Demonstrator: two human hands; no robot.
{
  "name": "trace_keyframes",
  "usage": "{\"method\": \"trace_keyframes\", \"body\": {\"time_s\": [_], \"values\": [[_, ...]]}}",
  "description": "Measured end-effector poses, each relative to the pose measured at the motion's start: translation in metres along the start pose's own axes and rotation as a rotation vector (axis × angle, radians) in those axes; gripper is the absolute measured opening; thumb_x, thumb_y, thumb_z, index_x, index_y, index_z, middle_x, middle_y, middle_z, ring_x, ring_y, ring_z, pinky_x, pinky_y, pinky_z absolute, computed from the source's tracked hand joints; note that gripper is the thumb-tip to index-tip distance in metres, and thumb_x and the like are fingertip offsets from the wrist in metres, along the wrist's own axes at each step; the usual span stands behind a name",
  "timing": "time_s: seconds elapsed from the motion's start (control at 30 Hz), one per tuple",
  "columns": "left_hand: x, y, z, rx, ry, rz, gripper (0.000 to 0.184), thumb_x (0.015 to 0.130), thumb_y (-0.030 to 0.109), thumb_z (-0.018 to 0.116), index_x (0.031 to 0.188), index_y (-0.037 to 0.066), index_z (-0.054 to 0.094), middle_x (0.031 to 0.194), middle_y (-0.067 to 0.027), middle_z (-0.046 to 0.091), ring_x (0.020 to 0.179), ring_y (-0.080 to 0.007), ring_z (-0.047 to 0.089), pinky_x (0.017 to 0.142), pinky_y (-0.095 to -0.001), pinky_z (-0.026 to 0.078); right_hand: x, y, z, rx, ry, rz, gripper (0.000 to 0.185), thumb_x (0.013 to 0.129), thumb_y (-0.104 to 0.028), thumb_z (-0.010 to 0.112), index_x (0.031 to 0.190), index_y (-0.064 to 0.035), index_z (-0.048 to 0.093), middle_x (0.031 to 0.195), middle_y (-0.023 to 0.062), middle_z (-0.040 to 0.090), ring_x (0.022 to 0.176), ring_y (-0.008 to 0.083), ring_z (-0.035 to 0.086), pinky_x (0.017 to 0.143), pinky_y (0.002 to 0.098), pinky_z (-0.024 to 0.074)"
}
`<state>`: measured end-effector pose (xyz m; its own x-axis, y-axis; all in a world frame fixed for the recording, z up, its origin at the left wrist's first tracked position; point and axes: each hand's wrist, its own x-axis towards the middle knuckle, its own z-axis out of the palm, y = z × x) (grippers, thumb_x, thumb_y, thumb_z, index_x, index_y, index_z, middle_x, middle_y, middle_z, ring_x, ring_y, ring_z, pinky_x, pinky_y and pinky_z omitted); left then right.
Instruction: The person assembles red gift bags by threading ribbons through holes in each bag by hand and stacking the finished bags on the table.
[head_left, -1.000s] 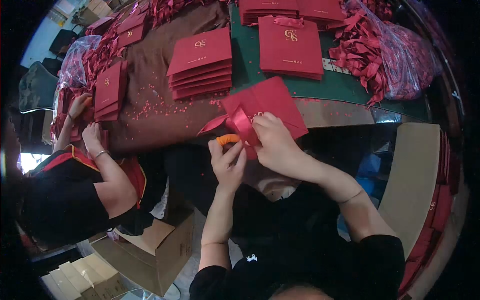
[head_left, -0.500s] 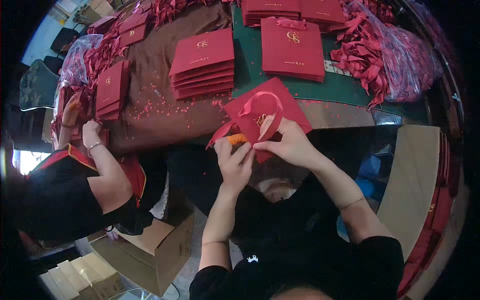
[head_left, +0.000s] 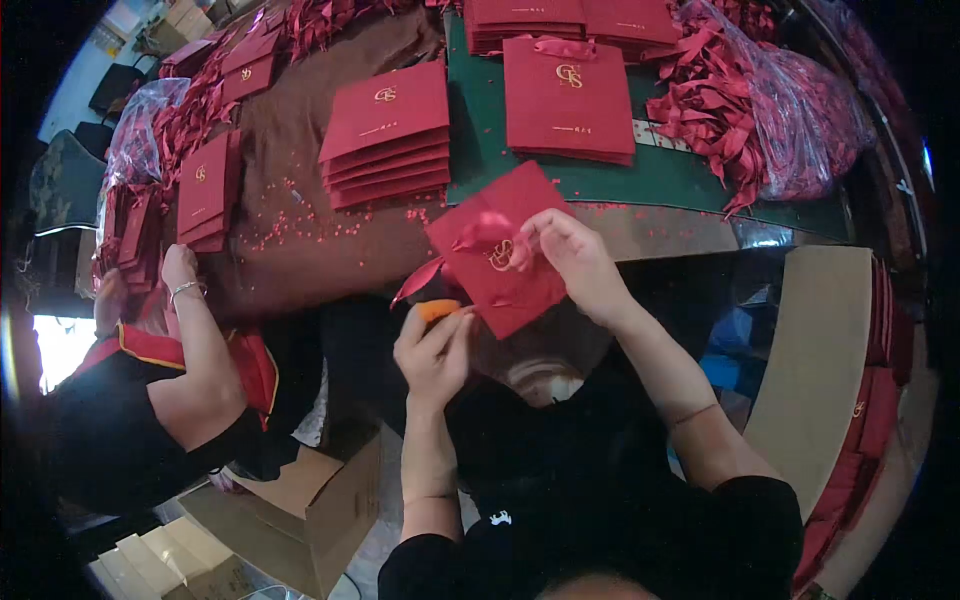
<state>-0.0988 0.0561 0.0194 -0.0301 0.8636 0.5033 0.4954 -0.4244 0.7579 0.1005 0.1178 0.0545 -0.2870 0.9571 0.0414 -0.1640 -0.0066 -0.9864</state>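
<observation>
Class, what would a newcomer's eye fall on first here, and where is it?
The tilted red bag with its gold monogram, mid-view between the left hand and right hand. Next, the bright orange band on the left hand. Then the clear plastic sack of red ribbons, upper right.

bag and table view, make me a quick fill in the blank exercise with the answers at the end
1. The logo on the red bag near the two hands is ____ in colour.
2. The bright piece at the left hand is coloured ____.
3. The mat under the stack at the right is ____.
4. The heap of red ribbons at the right lies partly in a clear bag made of ____.

Missing words: gold; orange; green; plastic
</observation>
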Motion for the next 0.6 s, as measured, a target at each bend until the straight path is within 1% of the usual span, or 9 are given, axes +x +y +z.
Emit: {"method": "trace_keyframes", "body": {"time_s": [0.1, 0.13, 0.17, 0.23, 0.27, 0.37, 0.47, 0.5, 0.6], "values": [[-0.019, -0.029, -0.028, 0.017, 0.179, -0.086, 0.011, 0.075, -0.005, 0.072, 0.086, -0.002, 0.07, 0.088, -0.0106, 0.062, 0.075, -0.0178, 0.06, 0.066, -0.0249, 0.049, 0.003, 0.0, 0.0, -0.012, -0.009, -0.038, 0.041, 0.102, -0.039, 0.038, 0.096, -0.0012, 0.054, 0.084, 0.0032, 0.057, 0.082, 0.0113, 0.056, 0.077, 0.0264, 0.0452], [-0.023, -0.03, -0.041, 0.062, 0.126, -0.181, 0.009, 0.077, -0.002, 0.072, 0.086, 0.0, 0.07, 0.1, -0.014, 0.062, 0.088, -0.0229, 0.06, 0.077, -0.0296, 0.049, 0.003, 0.001, 0.0, -0.022, -0.017, -0.048, 0.041, 0.102, -0.038, 0.037, 0.096, -0.0009, 0.055, 0.084, 0.004, 0.057, 0.082, 0.0119, 0.056, 0.077, 0.0266, 0.0453], [-0.022, -0.031, -0.046, 0.066, 0.124, -0.18, 0.009, 0.077, -0.002, 0.072, 0.086, 0.0, 0.07, 0.1, -0.014, 0.062, 0.088, -0.0229, 0.06, 0.077, -0.0296, 0.049, 0.004, 0.002, 0.0, -0.032, -0.025, -0.057, 0.041, 0.102, -0.037, 0.037, 0.097, -0.0006, 0.055, 0.084, 0.0048, 0.058, 0.082, 0.0125, 0.056, 0.077, 0.0268, 0.0454], [-0.017, -0.03, -0.054, 0.32, -0.02, -0.043, 0.009, 0.077, 0.003, 0.071, 0.086, 0.002, 0.07, 0.119, -0.0185, 0.058, 0.11, -0.0306, 0.055, 0.092, -0.0377, 0.044, 0.004, 0.003, 0.0, -0.002, -0.034, -0.057, 0.042, 0.102, -0.037, 0.036, 0.096, -0.0004, 0.055, 0.084, 0.0054, 0.058, 0.082, 0.0128, 0.056, 0.077, 0.027, 0.0454], [-0.011, -0.031, -0.055, 0.397, -0.085, 0.005, 0.009, 0.078, 0.007, 0.071, 0.087, 0.005, 0.069, 0.131, -0.022, 0.05, 0.126, -0.0367, 0.043, 0.103, -0.043, 0.035, 0.004, 0.003, -0.001, 0.023, -0.04, -0.06, 0.043, 0.103, -0.038, 0.035, 0.096, -0.0001, 0.055, 0.084, 0.0059, 0.058, 0.082, 0.0132, 0.056, 0.077, 0.0272, 0.0454], [0.008, -0.026, -0.053, 0.458, -0.191, 0.011, 0.01, 0.077, 0.007, 0.071, 0.086, 0.004, 0.068, 0.133, -0.0231, 0.047, 0.129, -0.0395, 0.04, 0.105, -0.0468, 0.033, 0.006, 0.004, -0.002, 0.046, -0.024, -0.026, 0.044, 0.103, -0.038, 0.034, 0.096, -0.0001, 0.054, 0.085, 0.0064, 0.058, 0.082, 0.0136, 0.056, 0.078, 0.0278, 0.0455], [0.018, -0.025, -0.052, 0.627, -0.306, 0.211, 0.008, 0.079, 0.003, 0.067, 0.087, 0.003, 0.064, 0.112, -0.0162, 0.057, 0.122, -0.033, 0.047, 0.106, -0.0501, 0.033, 0.006, 0.001, -0.002, 0.075, -0.03, -0.01, 0.044, 0.103, -0.038, 0.034, 0.096, -0.0001, 0.054, 0.085, 0.0065, 0.058, 0.082, 0.014, 0.057, 0.079, 0.0283, 0.0456], [0.017, -0.027, -0.05, 0.589, -0.326, 0.253, 0.008, 0.078, 0.001, 0.066, 0.086, 0.002, 0.063, 0.1, -0.0129, 0.06, 0.113, -0.0295, 0.053, 0.105, -0.0496, 0.035, 0.006, 0.005, -0.002, 0.087, -0.027, -0.037, 0.044, 0.102, -0.039, 0.035, 0.095, 0.0, 0.055, 0.085, 0.0065, 0.059, 0.081, 0.014, 0.057, 0.078, 0.0284, 0.0463], [0.011, -0.037, -0.054, 0.429, -0.277, 0.275, 0.012, 0.075, 0.0, 0.067, 0.086, 0.002, 0.063, 0.093, -0.0122, 0.061, 0.097, -0.029, 0.06, 0.1, -0.051, 0.039, 0.006, 0.004, -0.001, 0.03, -0.016, -0.036, 0.044, 0.102, -0.039, 0.036, 0.095, -0.0005, 0.055, 0.084, 0.006, 0.059, 0.082, 0.0138, 0.058, 0.078, 0.0285, 0.0469]]}}
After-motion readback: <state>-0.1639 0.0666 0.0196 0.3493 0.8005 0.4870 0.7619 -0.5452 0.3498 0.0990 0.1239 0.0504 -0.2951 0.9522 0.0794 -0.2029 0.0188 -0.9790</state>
